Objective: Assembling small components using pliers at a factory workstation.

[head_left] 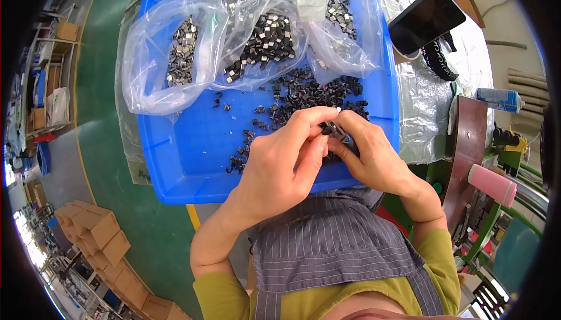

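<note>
In the head view, a slim dark tool point(346, 136) sits between both hands, over the blue tray point(193, 136) toward its near right corner, its long axis slanting from the right palm toward the left fingertips. The right hand point(369, 148), nearer, curls around it; the left hand point(280, 159) arches narrowly beside its tip, and what it pinches cannot be told.
</note>
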A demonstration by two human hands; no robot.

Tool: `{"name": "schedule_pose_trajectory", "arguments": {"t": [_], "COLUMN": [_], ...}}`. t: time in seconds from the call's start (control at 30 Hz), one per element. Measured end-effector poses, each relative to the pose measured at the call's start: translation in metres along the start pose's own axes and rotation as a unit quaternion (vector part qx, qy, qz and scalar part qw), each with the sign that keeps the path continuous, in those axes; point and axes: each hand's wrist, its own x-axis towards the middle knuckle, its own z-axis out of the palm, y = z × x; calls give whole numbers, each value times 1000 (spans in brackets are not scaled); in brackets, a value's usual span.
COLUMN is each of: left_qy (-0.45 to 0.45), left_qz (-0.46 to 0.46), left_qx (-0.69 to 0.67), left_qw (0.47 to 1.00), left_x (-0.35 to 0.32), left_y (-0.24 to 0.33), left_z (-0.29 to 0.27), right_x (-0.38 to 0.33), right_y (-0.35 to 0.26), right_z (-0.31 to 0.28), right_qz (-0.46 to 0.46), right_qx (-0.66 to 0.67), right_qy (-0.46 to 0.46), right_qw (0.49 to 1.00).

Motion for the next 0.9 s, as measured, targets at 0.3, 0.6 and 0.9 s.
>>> {"name": "schedule_pose_trajectory", "arguments": {"t": [0.3, 0.6, 0.9], "left_qy": [-87, -47, -46], "left_qz": [-87, -68, 29], "left_qx": [-117, -106, -36], "left_qw": [985, 991, 998], "left_x": [5, -13, -19], "left_y": [21, 12, -6], "left_z": [-12, -14, -16], "right_x": [-2, 3, -1], "right_y": [-2, -3, 7], "right_z": [4, 5, -6], "right_qz": [-10, -55, -52], "right_qx": [72, 70, 151], "right_qy": [-2, -38, -163], "right_qw": [997, 995, 974]}}
